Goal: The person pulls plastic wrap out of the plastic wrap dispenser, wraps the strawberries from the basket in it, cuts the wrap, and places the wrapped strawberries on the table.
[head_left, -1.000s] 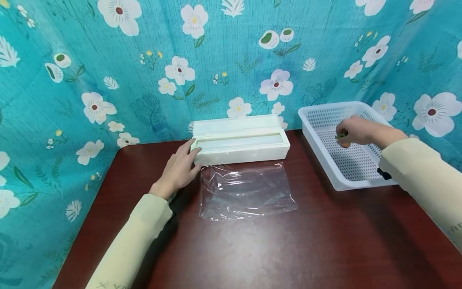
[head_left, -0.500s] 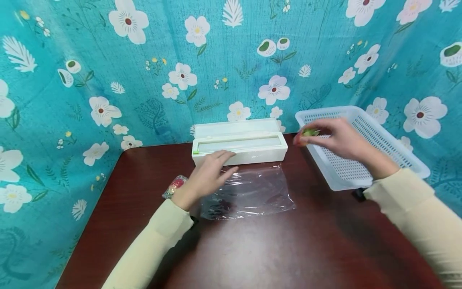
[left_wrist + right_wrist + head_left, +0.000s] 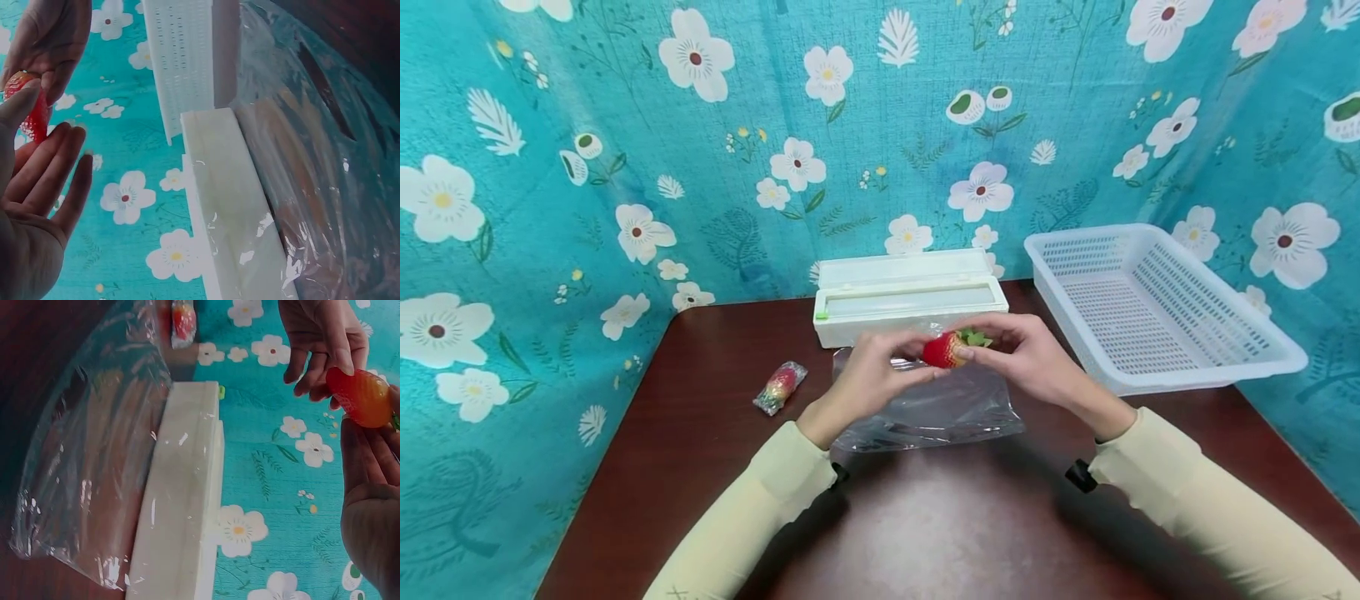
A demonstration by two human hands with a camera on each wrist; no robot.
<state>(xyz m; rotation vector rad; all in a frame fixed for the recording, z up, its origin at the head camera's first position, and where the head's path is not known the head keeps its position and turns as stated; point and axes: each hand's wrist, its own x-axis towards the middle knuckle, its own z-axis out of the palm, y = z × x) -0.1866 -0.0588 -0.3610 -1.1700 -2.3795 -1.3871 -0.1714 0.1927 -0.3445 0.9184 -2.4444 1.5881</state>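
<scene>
A red strawberry (image 3: 943,350) with yellowish shoulders and green leaves is held between both hands above the table. My right hand (image 3: 1033,360) grips it at the leafy end, thumb in front. My left hand (image 3: 867,377) pinches its pointed end between thumb and fingers, as the right wrist view also shows. Below the hands, a sheet of clear cling film (image 3: 940,417) lies spread on the table, drawn out from a white cling film dispenser (image 3: 850,332) with its lid raised. Left of the sheet lies another strawberry (image 3: 780,386), wrapped in film.
A white perforated plastic basket (image 3: 1165,375) stands at the right of the dark red-brown table (image 3: 692,467). A green tab (image 3: 822,316) sits at the dispenser's left end. Behind the table hangs a teal flowered curtain (image 3: 865,125).
My right hand has brought the strawberry from the basket leftward over the film. My left hand has left the dispenser's left end, moved right and met the strawberry. The wrapped strawberry is now uncovered.
</scene>
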